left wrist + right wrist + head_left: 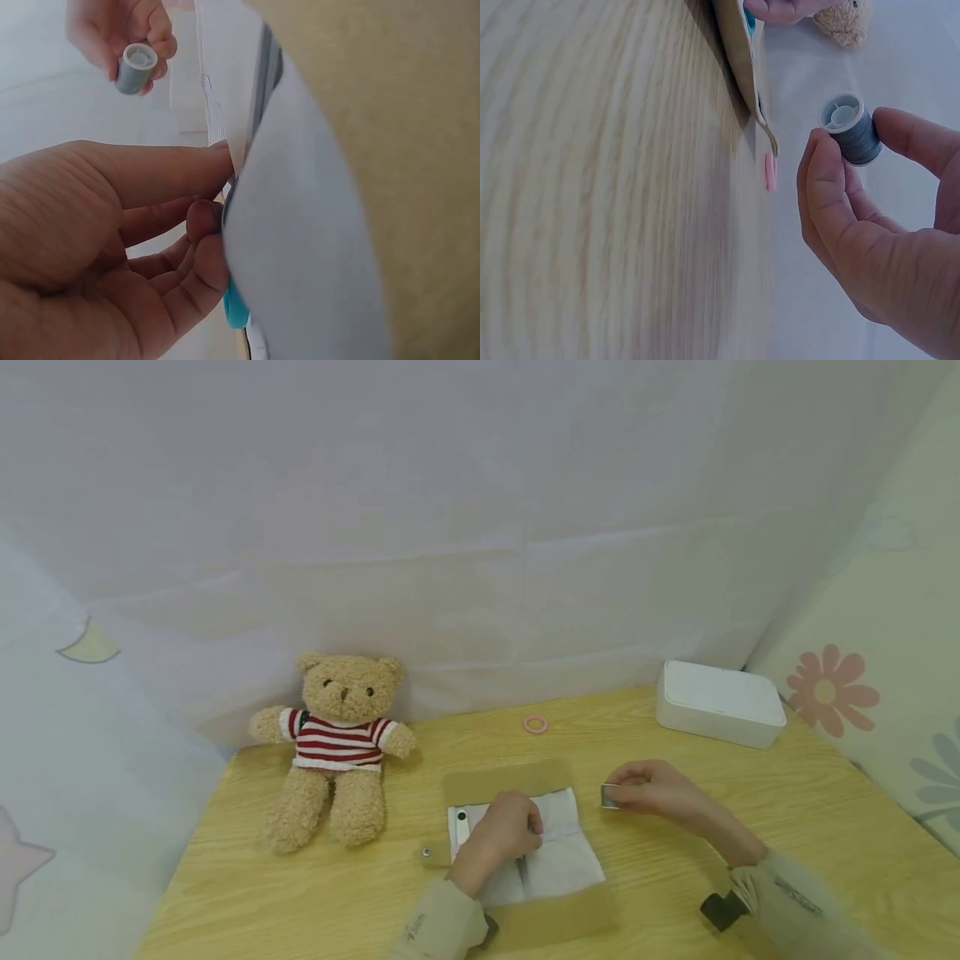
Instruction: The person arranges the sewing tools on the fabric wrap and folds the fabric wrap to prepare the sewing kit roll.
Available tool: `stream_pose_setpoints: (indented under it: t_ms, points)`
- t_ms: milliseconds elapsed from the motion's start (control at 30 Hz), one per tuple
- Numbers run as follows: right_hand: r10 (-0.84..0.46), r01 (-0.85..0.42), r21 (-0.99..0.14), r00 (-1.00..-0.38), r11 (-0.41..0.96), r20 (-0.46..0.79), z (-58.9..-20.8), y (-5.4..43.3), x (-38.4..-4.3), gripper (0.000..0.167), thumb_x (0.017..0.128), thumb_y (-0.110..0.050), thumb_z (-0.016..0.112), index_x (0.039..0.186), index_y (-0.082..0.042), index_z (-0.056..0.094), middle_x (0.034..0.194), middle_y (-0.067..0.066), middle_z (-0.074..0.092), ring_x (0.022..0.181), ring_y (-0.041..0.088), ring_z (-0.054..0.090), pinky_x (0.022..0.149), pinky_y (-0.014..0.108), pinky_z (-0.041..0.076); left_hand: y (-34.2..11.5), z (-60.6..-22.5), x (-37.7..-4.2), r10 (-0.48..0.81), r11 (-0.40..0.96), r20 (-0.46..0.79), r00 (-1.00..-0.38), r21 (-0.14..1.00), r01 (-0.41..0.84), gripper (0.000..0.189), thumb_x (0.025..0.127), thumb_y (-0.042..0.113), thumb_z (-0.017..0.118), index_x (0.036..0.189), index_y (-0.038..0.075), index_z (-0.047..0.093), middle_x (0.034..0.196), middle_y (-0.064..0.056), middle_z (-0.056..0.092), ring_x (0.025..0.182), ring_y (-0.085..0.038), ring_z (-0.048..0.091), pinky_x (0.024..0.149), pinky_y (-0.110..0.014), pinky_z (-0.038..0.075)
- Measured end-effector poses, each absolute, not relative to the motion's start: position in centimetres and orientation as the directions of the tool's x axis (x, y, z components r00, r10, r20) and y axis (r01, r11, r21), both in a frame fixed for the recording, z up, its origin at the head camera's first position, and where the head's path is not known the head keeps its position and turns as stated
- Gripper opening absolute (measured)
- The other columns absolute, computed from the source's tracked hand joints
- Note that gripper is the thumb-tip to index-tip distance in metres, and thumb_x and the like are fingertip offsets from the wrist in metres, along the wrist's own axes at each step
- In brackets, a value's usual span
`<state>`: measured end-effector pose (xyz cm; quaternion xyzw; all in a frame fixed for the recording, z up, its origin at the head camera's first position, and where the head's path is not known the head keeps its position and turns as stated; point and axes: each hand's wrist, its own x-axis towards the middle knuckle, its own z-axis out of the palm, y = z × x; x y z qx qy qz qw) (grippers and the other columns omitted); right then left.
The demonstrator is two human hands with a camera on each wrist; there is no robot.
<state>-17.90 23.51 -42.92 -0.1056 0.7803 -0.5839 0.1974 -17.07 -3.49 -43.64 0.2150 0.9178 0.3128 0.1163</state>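
My right hand (660, 795) holds a small spool of grey-blue thread (859, 139) between thumb and fingers, raised above the table to the right of an unfolded tan pouch (506, 781). The pouch has a white lining (558, 860) and a snap tab (427, 853) on its left. Over the lining is my left hand (506, 828), with thumb and fingertips pinching the white fabric's edge in the left wrist view. Beside those fingertips runs a narrow grey strip (264, 71), and a turquoise loop (236, 306) shows below, partly hidden by the cloth.
A teddy bear (341, 743) in a striped shirt sits at the back left of the wooden table (300, 893). A pink ring (536, 724) lies behind the pouch. At the back right stands a white lidded box (720, 703), close to the curtain.
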Motion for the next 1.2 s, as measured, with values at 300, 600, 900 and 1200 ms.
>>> stream_pose_setpoints:
  t_ms: [300,600,900,1200]
  points:
    - [-0.416,0.074,-0.971,-0.894,0.229,-0.166,-42.8,20.2,-19.0,0.031,0.089,-0.015,0.068,0.107,0.009,0.059,0.093,0.009,0.064,0.089,0.019,0.064,0.083,0.037,0.053,-3.8,-43.6,-17.2,0.504,0.697,-0.044,-0.863,0.611,0.376,0.017,0.072,-0.003,0.074,0.065,0.009,0.065,0.068,0.006,0.054,0.064,-0.007,0.046,0.060,-0.021,0.042]
    - [-0.413,0.062,-0.977,-0.899,0.202,-0.142,-44.0,16.8,-19.8,0.030,0.086,-0.012,0.070,0.104,0.009,0.060,0.086,0.007,0.065,0.082,0.015,0.063,0.076,0.032,0.055,-3.9,-43.8,-17.2,0.513,0.662,-0.042,-0.857,0.655,0.364,0.014,0.072,-0.005,0.074,0.068,0.007,0.068,0.068,0.005,0.055,0.062,-0.006,0.044,0.054,-0.019,0.041]
    - [-0.455,0.098,-0.978,-0.873,0.184,-0.173,-44.8,15.4,-19.2,0.029,0.086,-0.007,0.067,0.104,0.013,0.057,0.089,0.010,0.062,0.083,0.018,0.063,0.077,0.035,0.055,-4.2,-43.8,-17.4,0.495,0.667,-0.070,-0.866,0.670,0.327,0.013,0.072,-0.001,0.078,0.067,0.009,0.071,0.077,0.005,0.058,0.073,-0.009,0.047,0.060,-0.022,0.042]
    - [-0.473,0.078,-0.972,-0.863,0.220,-0.177,-45.3,15.7,-19.2,0.027,0.087,-0.006,0.067,0.103,0.014,0.060,0.087,0.010,0.062,0.081,0.018,0.063,0.075,0.033,0.055,-4.4,-44.2,-17.6,0.531,0.648,-0.034,-0.846,0.660,0.380,0.015,0.073,0.001,0.077,0.066,0.012,0.071,0.069,0.011,0.058,0.069,-0.005,0.045,0.062,-0.021,0.039]
